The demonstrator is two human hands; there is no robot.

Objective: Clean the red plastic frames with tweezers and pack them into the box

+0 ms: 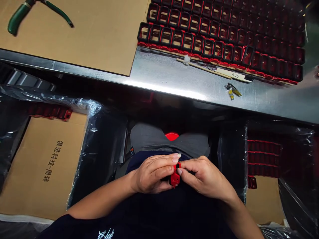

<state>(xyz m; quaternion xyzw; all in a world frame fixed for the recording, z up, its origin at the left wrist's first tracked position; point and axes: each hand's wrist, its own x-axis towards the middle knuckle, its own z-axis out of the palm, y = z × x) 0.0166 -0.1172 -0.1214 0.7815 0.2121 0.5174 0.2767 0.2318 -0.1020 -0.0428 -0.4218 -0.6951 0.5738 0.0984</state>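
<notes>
Close to my body, over my lap, a small red part with a dark opening (175, 177) is between my two hands. My left hand (156, 173) is wrapped round its left side, fingers bent and thumb below. From the right, my right hand (200, 174) has its thumb and index finger pinched at the part's upper right edge. Whether those fingertips also hold something small cannot be made out.
Rows of red-and-black frames (188, 39) stand on the metal bench (161, 79). Cardboard (99, 39) carries green-handled pliers (18, 18). A stick (206, 69), a marker (234, 75) and small yellow-ended pieces (233, 91) lie nearer. Plastic-lined boxes with cardboard (42, 159) and red parts (264, 157) flank me.
</notes>
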